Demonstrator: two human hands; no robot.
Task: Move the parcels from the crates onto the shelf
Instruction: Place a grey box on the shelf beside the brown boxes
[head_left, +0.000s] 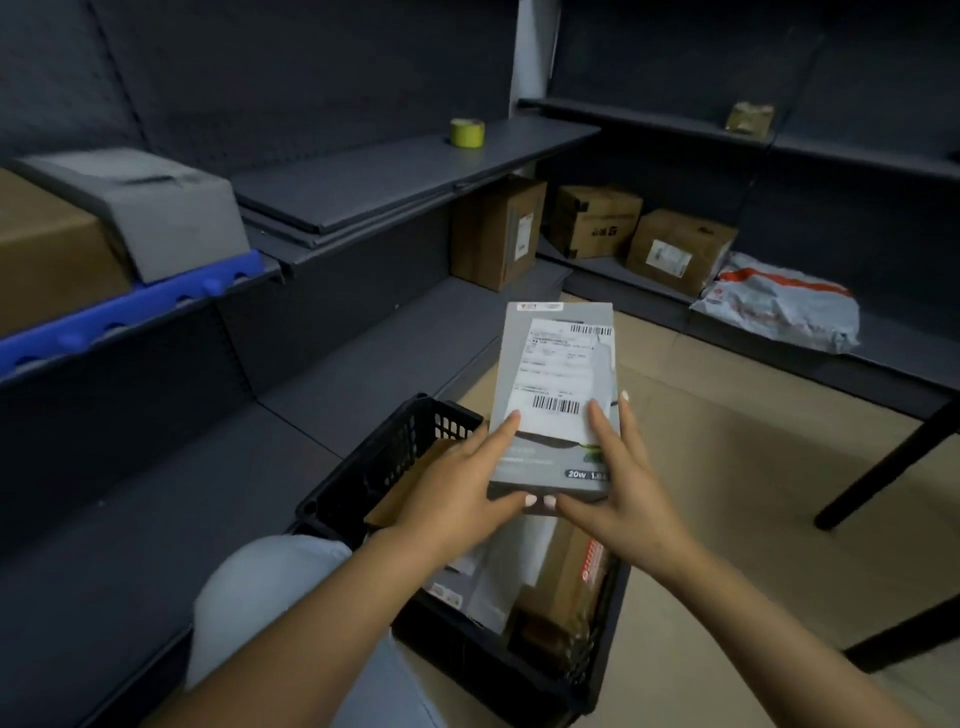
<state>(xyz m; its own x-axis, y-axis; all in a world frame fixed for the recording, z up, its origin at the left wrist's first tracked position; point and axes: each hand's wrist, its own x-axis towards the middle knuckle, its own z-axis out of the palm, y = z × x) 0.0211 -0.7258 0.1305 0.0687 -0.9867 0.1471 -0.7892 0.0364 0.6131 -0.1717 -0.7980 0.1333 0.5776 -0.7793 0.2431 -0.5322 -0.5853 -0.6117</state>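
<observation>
Grey parcel (556, 395) between both hands

We see open shelf board on the middle shelf (395, 176) to the left, with only a roll of yellow tape (467, 132) standing near its back edge. Further left that level is taken up by a grey box (156, 208) and a brown carton (47, 254) above a blue strip (130, 306). The low shelf (374, 364) beside the black crate (384, 467) lies bare up to an upright cardboard box (496, 231) in the corner. To the right, two cartons (597, 221) (678, 249) and a crumpled mailer bag (779, 306) crowd the bottom board, and a dark slanted leg (888, 457) crosses the floor there.
</observation>
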